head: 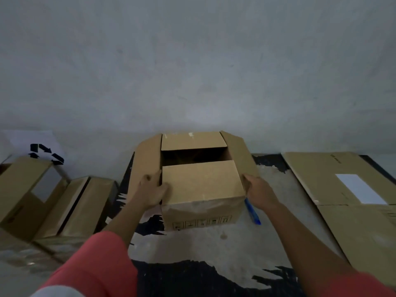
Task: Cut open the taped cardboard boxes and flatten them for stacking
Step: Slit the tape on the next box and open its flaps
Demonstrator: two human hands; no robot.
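Box [201, 187] stands on the floor [214, 249] against the wall [192, 71], side flaps spread outward, near and far flaps folded in with a dark gap between them. Left hand [150, 194] grips its left top edge, thumb on the near flap. Right hand [259, 192] touches the right top edge. A blue tool [254, 213] pokes out below that hand; whether the hand holds it I cannot tell. Flat cardboard [334, 174] lies right, more boxes [81, 206] left.
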